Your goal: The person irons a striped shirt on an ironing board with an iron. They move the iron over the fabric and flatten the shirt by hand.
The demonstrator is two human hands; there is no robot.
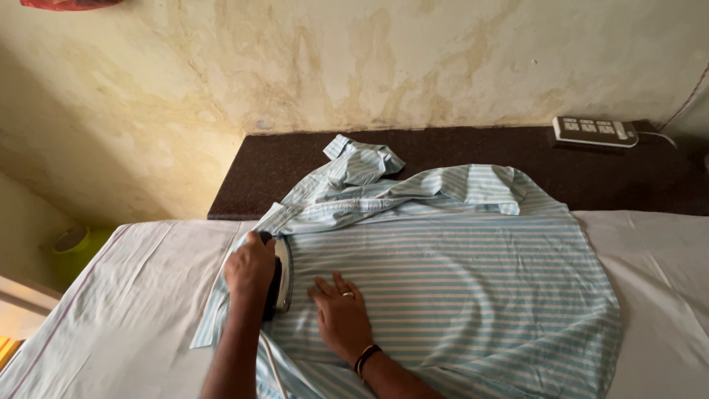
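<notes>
On white sheet (133, 295): striped shirt (473, 281) lying spread, long axis running 9-to-3. Left hand (251, 270) gripping iron (281, 275), nose pointing 12; right hand (341, 318) lying flat at iron's 3, pressing cloth.

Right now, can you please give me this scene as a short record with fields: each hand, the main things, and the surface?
left hand: left hand, grip closed around the handle of the iron
right hand: right hand, flat and open on the shirt, a ring on one finger, a dark band at the wrist
garment: striped shirt, light blue and white, spread out, collar end bunched toward the wall
surface: white cloth covering the table
behind: dark ledge with a power strip
</notes>
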